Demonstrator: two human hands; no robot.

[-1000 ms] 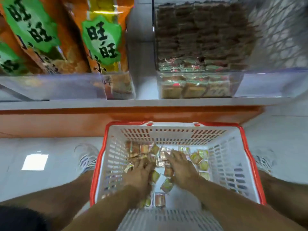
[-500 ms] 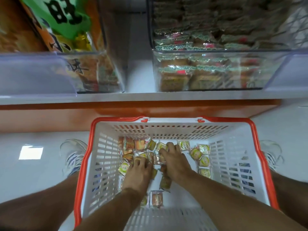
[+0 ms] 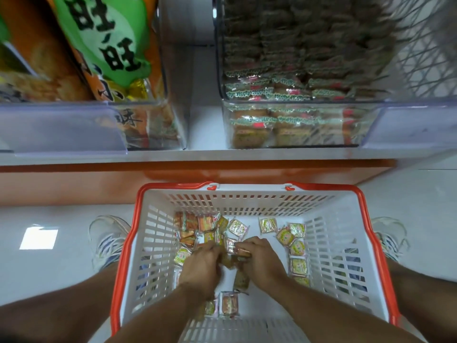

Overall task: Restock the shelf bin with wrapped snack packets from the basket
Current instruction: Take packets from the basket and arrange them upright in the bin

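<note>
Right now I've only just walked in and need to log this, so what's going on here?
A person is crouched over a white basket with a red rim, set on the floor below a shelf. Both hands are down inside it: the left hand and right hand are gathering small wrapped snack packets together. The clear shelf bin above already holds stacked packets; nothing is being lifted to it yet.

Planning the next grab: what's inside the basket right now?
Small wrapped snack packets lie loose on the basket floor. The left hand and right hand gather some mid-basket, covering whatever packets lie beneath them.
</note>
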